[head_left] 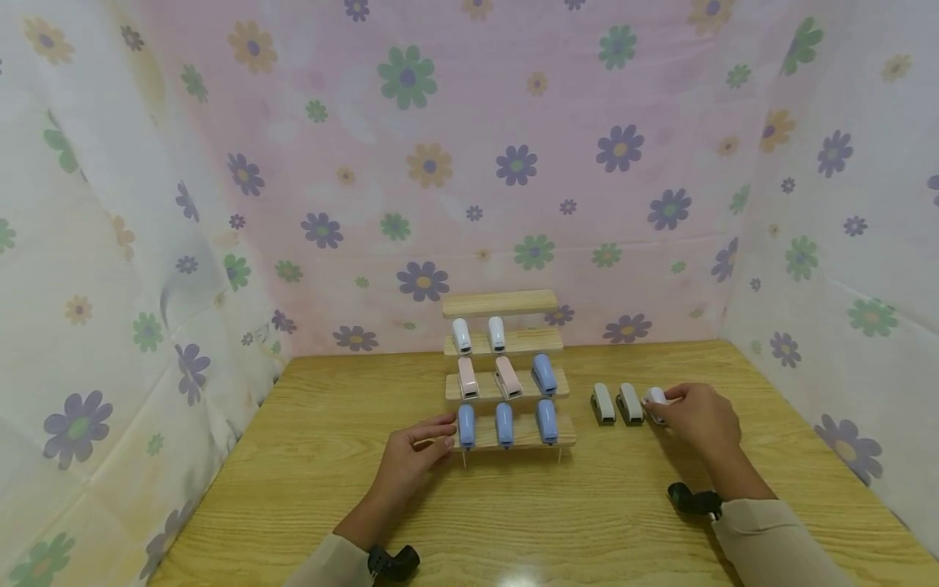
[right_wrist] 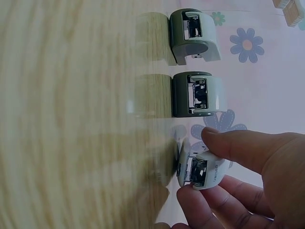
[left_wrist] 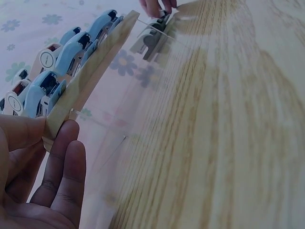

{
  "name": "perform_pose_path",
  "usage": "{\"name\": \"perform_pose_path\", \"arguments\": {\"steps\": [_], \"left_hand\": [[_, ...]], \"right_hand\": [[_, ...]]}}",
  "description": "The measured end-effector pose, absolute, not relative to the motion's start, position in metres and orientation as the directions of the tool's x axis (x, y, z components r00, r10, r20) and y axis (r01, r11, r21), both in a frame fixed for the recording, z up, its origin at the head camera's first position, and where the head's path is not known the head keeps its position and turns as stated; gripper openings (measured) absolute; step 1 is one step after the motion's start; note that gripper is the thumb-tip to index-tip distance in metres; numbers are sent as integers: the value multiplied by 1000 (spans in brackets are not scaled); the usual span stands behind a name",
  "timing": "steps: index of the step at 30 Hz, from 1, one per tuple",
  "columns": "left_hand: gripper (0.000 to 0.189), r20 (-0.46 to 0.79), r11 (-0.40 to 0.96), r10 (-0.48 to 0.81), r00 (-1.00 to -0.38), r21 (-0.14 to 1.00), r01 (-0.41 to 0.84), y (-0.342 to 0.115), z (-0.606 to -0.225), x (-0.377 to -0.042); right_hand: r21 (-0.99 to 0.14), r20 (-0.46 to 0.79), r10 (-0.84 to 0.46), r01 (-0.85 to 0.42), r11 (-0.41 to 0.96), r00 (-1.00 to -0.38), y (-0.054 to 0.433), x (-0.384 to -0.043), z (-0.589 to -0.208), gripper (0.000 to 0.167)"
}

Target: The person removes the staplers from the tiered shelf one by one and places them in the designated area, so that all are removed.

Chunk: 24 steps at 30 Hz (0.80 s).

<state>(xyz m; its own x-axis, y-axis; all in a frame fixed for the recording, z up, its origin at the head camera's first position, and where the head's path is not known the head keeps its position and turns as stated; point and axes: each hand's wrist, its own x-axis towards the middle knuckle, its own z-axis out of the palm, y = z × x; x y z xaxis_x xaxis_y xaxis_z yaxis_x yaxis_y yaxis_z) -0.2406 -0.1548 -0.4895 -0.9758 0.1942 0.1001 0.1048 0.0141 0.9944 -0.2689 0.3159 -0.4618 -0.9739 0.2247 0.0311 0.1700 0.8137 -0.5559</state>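
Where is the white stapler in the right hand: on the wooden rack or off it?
Off: the right hand grips the white stapler beside two grey staplers, apart from the wooden rack.

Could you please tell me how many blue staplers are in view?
4: the left stapler, middle stapler and right stapler on the bottom shelf, plus the rightmost stapler on the second shelf up. None looks hidden.

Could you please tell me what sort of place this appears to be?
Probably a staged work booth: pale flowered fabric sheets hang on three sides of a yellowish wood-grained table bearing a tiered pale wooden rack of small blue, pink and white staplers.
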Motion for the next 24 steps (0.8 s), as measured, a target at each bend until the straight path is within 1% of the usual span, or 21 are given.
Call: {"name": "perform_pose_path", "arguments": {"steps": [7, 24], "left_hand": [[27, 101, 19, 195, -976, 994, 107, -155, -489, -240], [27, 115, 33, 192, -975, 992, 123, -155, -490, -241]], "right_hand": [[-556, 38, 209, 153, 817, -977, 317, -269, -463, 65], [-549, 35, 208, 155, 822, -978, 316, -268, -461, 66]]}}
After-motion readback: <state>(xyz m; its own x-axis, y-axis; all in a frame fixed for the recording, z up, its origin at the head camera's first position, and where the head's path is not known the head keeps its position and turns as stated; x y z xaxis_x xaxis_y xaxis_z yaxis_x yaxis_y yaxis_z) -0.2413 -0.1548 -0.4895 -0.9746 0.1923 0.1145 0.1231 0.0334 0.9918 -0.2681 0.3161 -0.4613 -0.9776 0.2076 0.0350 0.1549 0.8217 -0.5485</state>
